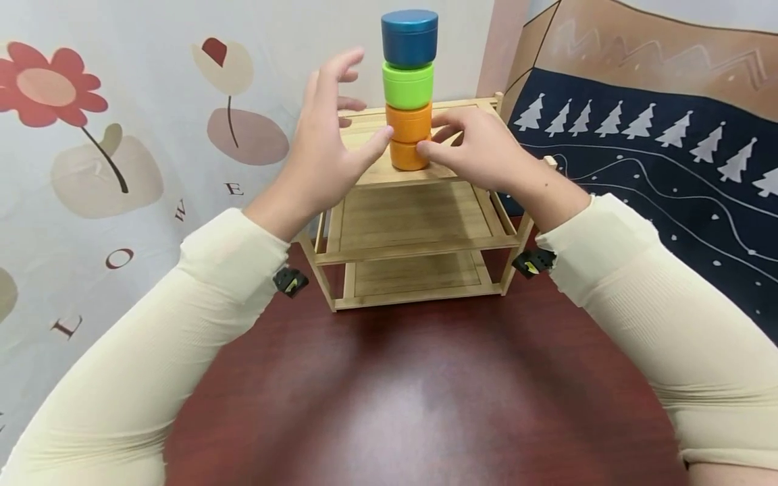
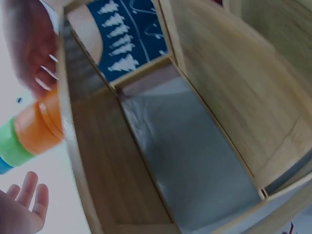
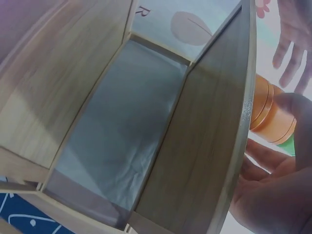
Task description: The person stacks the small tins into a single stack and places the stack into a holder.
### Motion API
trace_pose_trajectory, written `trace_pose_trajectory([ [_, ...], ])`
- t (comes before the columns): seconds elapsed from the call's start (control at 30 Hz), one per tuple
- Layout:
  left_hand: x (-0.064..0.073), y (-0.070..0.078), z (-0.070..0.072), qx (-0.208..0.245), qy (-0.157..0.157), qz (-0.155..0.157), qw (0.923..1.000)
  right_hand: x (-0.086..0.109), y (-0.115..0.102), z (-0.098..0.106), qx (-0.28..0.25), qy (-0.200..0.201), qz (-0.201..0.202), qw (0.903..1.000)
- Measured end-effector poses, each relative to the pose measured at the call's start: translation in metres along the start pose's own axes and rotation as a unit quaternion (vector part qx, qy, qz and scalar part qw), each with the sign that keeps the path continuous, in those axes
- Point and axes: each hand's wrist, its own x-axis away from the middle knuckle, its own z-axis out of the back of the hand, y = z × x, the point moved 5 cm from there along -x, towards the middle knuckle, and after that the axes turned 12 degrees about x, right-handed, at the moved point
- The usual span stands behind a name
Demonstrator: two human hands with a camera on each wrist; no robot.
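Note:
A stack of round containers stands on the top board of a small wooden shelf (image 1: 371, 177): two orange containers (image 1: 408, 125) at the bottom, a bright green one (image 1: 408, 86) above them, and a dark blue one (image 1: 410, 40) on top. My left hand (image 1: 333, 138) is spread at the stack's left side, its thumb tip right at the upper orange container and its other fingers held away. From the right, my right hand (image 1: 477, 145) touches the orange containers, thumb against the lower one. In the right wrist view a wide space shows between that hand's thumb and fingers.
Two lower wooden boards (image 1: 419, 216) sit beneath the top one. The shelf stands on a dark red glossy table (image 1: 389, 378). A flower-patterned sheet (image 1: 164, 135) hangs at left, and a navy cloth with white trees (image 1: 656, 155) at right.

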Motion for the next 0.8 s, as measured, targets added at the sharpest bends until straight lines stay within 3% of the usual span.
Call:
trace_pose_trajectory([
  [0.4, 0.059, 0.02, -0.011, -0.027, -0.027, -0.102, 0.9941, 0.017, 0.006, 0.001, 0.028, 0.097, 0.001, 0.9949],
  [0.63, 0.087, 0.018, -0.033, -0.038, -0.061, -0.068, 0.9951, 0.024, 0.009, -0.006, 0.014, 0.129, 0.01, 0.9915],
  [0.8, 0.102, 0.009, -0.047, -0.079, -0.087, -0.052, 0.9917, 0.031, 0.01, -0.009, 0.004, 0.155, 0.03, 0.9875],
])
